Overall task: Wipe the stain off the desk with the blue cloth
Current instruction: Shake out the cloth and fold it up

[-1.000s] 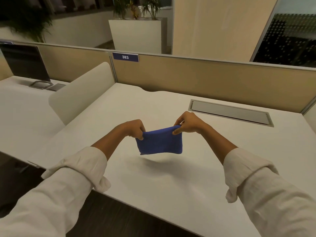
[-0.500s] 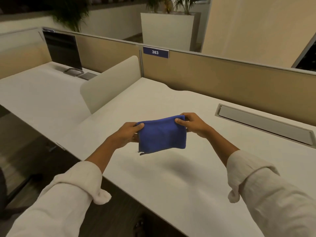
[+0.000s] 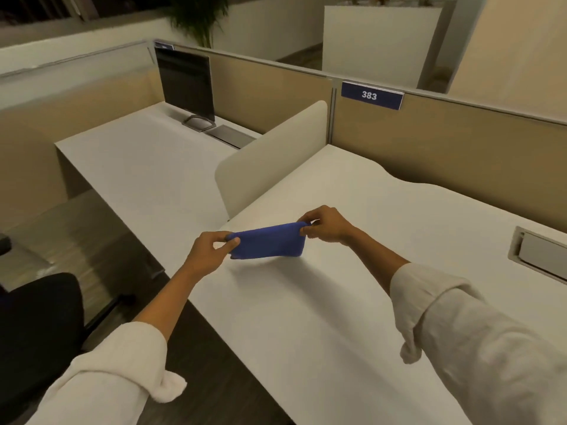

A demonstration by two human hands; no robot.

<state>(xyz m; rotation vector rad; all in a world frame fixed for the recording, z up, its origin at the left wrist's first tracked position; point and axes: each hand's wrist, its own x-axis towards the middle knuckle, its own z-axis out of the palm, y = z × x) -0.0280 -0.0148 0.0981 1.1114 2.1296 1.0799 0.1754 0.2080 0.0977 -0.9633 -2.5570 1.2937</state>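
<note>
A folded blue cloth (image 3: 270, 243) hangs just above the white desk (image 3: 352, 302), stretched between both hands. My left hand (image 3: 211, 250) pinches its left corner with thumb and fingers. My right hand (image 3: 325, 225) pinches the upper right corner. The cloth casts a shadow on the desk beneath it. I see no stain on the desk surface.
A cream divider (image 3: 273, 154) stands at the desk's left edge, with a tan partition (image 3: 445, 154) labelled 383 behind. A cable hatch (image 3: 540, 256) sits at the right. The neighbouring desk holds a monitor (image 3: 187, 84). A black chair (image 3: 40, 326) is at lower left.
The view has swung left, showing the neighbouring desk and chair. The cloth has been lowered toward the desk and pulled flatter between the two hands.
</note>
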